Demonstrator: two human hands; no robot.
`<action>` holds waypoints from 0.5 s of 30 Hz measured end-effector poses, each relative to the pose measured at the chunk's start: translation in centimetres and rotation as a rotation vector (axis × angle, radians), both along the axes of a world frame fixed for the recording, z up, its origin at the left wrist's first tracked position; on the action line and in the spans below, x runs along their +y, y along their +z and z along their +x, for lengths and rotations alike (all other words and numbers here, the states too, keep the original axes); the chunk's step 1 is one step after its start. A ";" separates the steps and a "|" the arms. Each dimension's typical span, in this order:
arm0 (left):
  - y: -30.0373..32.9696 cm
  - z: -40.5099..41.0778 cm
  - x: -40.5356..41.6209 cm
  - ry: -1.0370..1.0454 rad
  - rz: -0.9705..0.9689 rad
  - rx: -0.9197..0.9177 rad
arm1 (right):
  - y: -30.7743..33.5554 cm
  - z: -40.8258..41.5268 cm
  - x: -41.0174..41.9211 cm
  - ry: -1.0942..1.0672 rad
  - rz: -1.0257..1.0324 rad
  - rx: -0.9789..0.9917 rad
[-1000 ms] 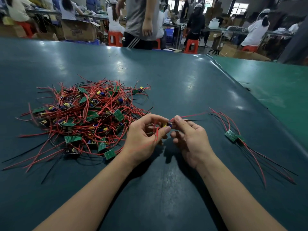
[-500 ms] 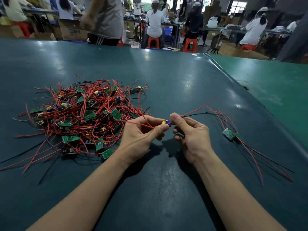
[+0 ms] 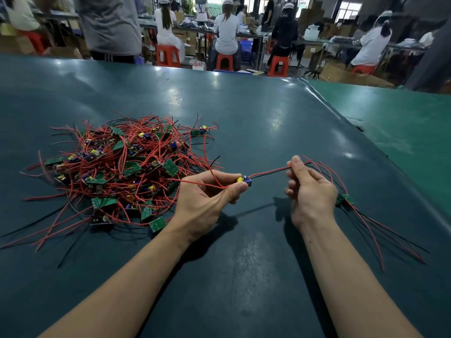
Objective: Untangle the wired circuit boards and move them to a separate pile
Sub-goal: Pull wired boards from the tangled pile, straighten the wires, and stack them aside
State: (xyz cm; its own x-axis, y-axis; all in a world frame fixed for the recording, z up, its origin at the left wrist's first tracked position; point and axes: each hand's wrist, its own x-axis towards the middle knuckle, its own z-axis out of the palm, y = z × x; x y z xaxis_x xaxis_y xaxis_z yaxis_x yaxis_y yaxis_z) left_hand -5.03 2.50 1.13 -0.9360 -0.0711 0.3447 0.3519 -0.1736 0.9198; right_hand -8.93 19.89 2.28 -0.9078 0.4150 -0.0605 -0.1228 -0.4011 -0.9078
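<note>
Right, hands first: both are raised just above the table, near its middle.
Left hand (image 3: 207, 193): thumb and fingers curled, pinching a small circuit board (image 3: 244, 181) with a yellow and a blue part at the fingertips; a loose red wire (image 3: 195, 182) loops across the knuckles back toward the heap.
Right hand (image 3: 310, 189): fingers curled, thumb up, gripping the board's red and black leads (image 3: 271, 172), which run taut between the two hands.
Tangled heap (image 3: 127, 167): just beside the left hand, toward the table's left side; green boards buried in red and black wire, loose ends splayed out to the near-left edge.
Separate pile (image 3: 345, 200): touching close behind the right hand, toward the right edge; a green board or two, partly hidden by the hand, with long red and black wires fanning toward the near-right corner.
Table (image 3: 244, 113): dark teal mat, glossy, with a lighter green surface (image 3: 395, 123) adjoining along its right side.
Beyond the far edge: people seated on red stools (image 3: 168, 54) at benches, backs turned; one person in a grey top (image 3: 111, 23) stands right at the table's far-left edge.
</note>
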 end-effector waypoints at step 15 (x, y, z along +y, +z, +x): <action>0.0 -0.4 -0.2 0.033 -0.017 0.001 | -0.6 2.2 -3.9 0.510 0.149 0.006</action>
State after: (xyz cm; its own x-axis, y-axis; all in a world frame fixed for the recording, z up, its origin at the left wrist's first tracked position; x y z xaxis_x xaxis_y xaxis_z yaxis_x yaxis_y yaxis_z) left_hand -5.38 2.31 1.15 -0.9330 -0.0962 0.3467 0.3577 -0.1466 0.9222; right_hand -6.69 15.98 1.65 -0.9967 -0.0755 -0.0291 0.0490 -0.2774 -0.9595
